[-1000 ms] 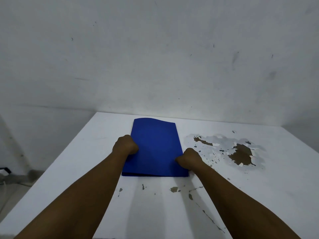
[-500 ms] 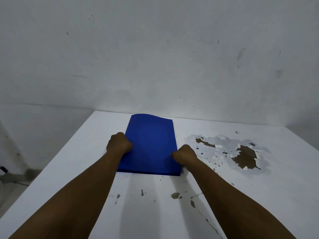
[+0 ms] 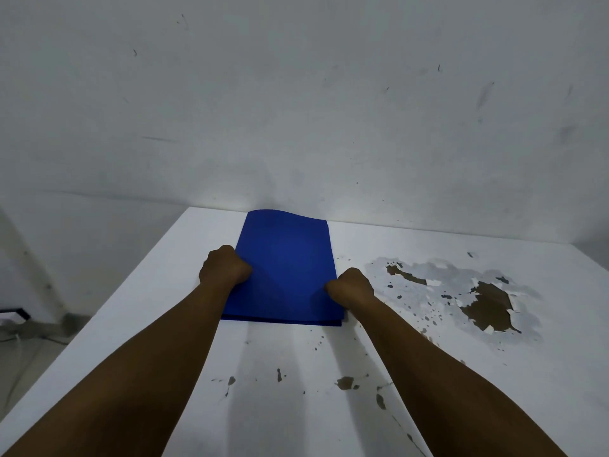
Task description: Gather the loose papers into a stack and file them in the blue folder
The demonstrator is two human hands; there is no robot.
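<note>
Close to the camera, 2 bare arms reach out over the white surface. The paint on it has little chips near the arms and a big peeled patch off to the right.

A bit farther out, the left hand is curled tight on the left edge of the blue folder. The right hand is curled tight on the right edge, a bit nearer to the person. Both hands grip the folder, 1 on each side.

The folder lies closed and flat on the surface, in the middle, between the 2 hands. Its long side runs away from the person, toward the wall. Its short near edge faces the person. The far edge is close to the wall and bends up a little in a soft wave.

No loose papers show on the surface. They may be inside the folder already, but that cannot be seen.

What could go wrong? If the hands squeeze too hard, the thin cover may bend or crease. If the folder is lifted with 1 end tipped down, papers inside could slide out.
</note>
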